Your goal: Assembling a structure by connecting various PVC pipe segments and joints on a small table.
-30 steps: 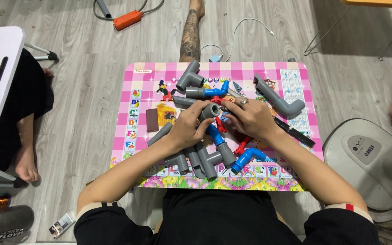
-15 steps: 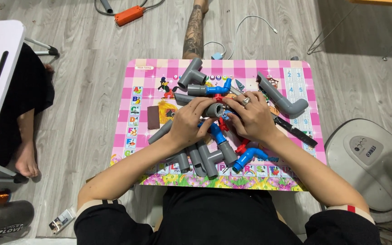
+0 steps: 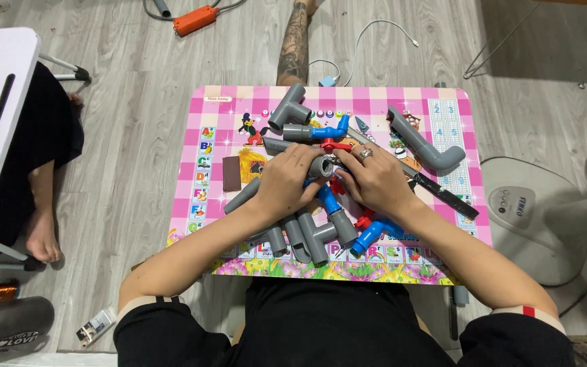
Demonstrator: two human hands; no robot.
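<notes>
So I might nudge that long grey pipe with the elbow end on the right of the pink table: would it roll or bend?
The long grey pipe looks like rigid plastic, so it probably stays stiff. Its bent elbow lies flat on the pink table, which should stop it rolling far. Being hollow, it is likely light and may slide or pivot when pushed.

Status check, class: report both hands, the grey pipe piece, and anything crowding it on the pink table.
Left hand and right hand: both closed on grey pipe fitting. Held over pink table. Loose grey and blue pipe pieces crowd beneath.
</notes>
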